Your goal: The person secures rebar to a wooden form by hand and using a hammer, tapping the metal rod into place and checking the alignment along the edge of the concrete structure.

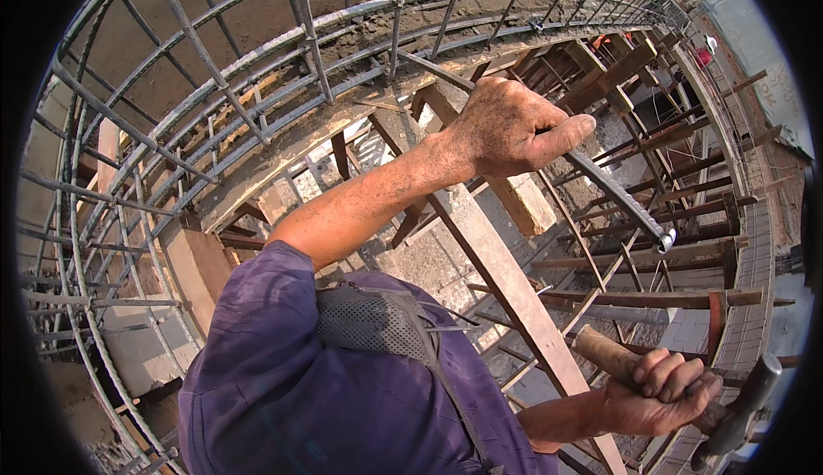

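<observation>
My left hand (519, 128) is closed around a long grey steel bar (613, 188), which slants down to the right across the upper middle. The bar's lower end looks ribbed, with a shiny tip, and hangs over the timber framing. Lower right, my right hand (660, 393) is wrapped round the wooden handle of a hammer (607, 353), close to its head. The dark metal hammer head (754, 398) points toward the right rim. Hammer and bar are apart.
A curved rebar cage (227, 89) rises at the left and far side. Below me runs a long wooden plank (506, 278) over a gap crossed by timber supports (651, 299). A stubby wood block (523, 205) lies under the bar. A red helmet (705, 55) shows far right.
</observation>
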Demonstrator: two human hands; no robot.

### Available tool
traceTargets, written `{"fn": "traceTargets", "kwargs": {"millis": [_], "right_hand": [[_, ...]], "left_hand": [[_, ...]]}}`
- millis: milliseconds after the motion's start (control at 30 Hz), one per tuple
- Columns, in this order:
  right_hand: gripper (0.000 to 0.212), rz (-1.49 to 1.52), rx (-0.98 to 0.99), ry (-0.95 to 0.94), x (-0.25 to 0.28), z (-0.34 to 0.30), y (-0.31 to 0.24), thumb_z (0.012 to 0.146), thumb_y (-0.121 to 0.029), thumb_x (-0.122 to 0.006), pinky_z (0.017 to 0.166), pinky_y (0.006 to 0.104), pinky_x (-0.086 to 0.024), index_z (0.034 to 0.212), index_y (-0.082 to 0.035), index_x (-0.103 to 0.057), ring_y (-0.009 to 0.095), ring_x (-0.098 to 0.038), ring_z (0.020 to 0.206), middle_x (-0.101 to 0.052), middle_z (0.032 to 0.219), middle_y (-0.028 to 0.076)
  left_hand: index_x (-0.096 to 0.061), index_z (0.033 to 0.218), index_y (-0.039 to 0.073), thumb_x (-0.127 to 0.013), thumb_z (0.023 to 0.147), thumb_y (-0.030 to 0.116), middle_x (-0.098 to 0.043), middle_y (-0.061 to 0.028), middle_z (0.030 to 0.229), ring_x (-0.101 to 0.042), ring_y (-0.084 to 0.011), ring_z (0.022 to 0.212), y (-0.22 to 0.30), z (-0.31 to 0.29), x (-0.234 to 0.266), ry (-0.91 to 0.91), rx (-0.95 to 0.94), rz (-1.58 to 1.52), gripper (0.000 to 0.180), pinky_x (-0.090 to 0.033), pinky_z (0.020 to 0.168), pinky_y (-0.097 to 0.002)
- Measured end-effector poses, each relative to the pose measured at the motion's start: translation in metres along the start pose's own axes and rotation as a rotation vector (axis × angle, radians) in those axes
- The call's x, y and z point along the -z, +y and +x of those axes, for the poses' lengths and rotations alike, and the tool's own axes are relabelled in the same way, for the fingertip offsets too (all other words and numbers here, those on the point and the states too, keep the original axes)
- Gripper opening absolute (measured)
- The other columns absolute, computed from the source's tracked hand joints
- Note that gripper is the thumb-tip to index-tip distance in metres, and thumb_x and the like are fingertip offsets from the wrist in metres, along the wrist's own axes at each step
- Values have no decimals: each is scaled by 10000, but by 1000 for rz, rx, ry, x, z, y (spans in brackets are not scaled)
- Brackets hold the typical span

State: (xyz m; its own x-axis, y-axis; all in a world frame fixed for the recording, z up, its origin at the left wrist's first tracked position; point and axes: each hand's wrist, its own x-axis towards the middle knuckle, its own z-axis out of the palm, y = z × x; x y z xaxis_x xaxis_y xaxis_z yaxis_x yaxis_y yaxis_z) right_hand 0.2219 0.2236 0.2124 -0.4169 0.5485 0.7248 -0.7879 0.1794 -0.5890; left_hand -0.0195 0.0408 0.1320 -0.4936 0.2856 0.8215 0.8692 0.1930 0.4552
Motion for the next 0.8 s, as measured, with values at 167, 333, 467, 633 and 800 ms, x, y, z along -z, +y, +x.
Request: {"fn": "traceTargets", "kwargs": {"millis": [167, 333, 467, 633, 800], "right_hand": [[121, -371, -667, -144, 4, -26, 14, 1002, -138, -597, 287, 227, -255, 1032, -37, -537, 39, -283, 362, -357, 547, -28], [195, -236, -474, -20, 13, -18, -4, 1038, -236, -567, 269, 227, -294, 1017, -47, -525, 43, -286, 342, -312, 534, -38], [240, -218, -501, 80, 14, -16, 0, 1017, -232, -587, 258, 250, -277, 1097, -16, -519, 56, -271, 329, -323, 515, -25], [243, -240, -609, -2, 9, -14, 20, 1012, -258, -610, 261, 253, -289, 946, -56, -491, 59, -299, 336, -321, 511, -26], [402, -293, -642, -31, 19, -17, 23, 1026, -299, -598, 274, 251, -293, 716, -122, -411, 65, -326, 347, -326, 512, -32]], "left_hand": [[-487, 492, 113, -487, 1053, 408, -352, 26, 392, -353, -116, 345, 14, -3, 18, -92, -15, 62, 634, -299, 360, -333], [-497, 501, 114, -480, 1037, 417, -383, -16, 404, -414, -166, 353, 50, 13, 6, -204, -34, -7, 616, -336, 381, -361], [-527, 516, 109, -491, 1016, 367, -449, -31, 428, -491, -197, 384, 51, -6, -5, -28, -101, 11, 563, -387, 408, -366], [-556, 506, 148, -513, 997, 365, -500, -12, 428, -507, -168, 353, 43, 5, -12, 85, -220, 45, 539, -413, 365, -322], [-623, 488, 48, -363, 1024, 497, -474, -78, 362, -542, -248, 346, 5, 96, -50, -41, 180, 161, 746, -492, 426, -426]]}}
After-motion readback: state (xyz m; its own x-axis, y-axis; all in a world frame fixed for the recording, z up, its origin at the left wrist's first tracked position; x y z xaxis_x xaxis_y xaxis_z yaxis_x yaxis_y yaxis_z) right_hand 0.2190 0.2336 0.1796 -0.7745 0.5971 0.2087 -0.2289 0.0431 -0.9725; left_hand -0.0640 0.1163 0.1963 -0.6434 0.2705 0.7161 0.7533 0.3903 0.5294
